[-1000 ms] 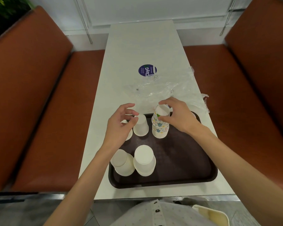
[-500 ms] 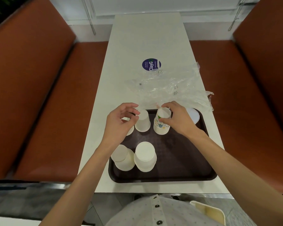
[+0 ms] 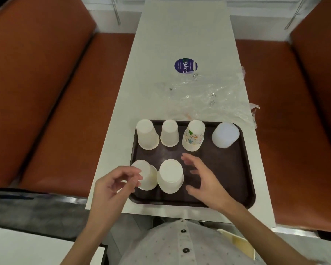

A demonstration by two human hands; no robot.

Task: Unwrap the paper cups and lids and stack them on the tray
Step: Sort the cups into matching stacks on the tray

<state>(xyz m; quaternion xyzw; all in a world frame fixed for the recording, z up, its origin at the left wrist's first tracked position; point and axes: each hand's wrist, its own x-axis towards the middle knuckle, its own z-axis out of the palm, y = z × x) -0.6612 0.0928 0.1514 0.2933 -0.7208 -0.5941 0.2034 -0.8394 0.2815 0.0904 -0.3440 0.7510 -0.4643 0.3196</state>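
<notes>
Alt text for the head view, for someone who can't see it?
The left hand and right hand hover empty beside the two nearest upside-down white cups on a dark tray. Farther back stand two more white cups, a printed cup stack and translucent lids; clear wrapping lies beyond.

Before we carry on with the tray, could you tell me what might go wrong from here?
The right hand hovers open beside the middle front cup stack and could knock it over. The front-left cup stack sits at the tray rim by the left hand and might tip off.
</notes>
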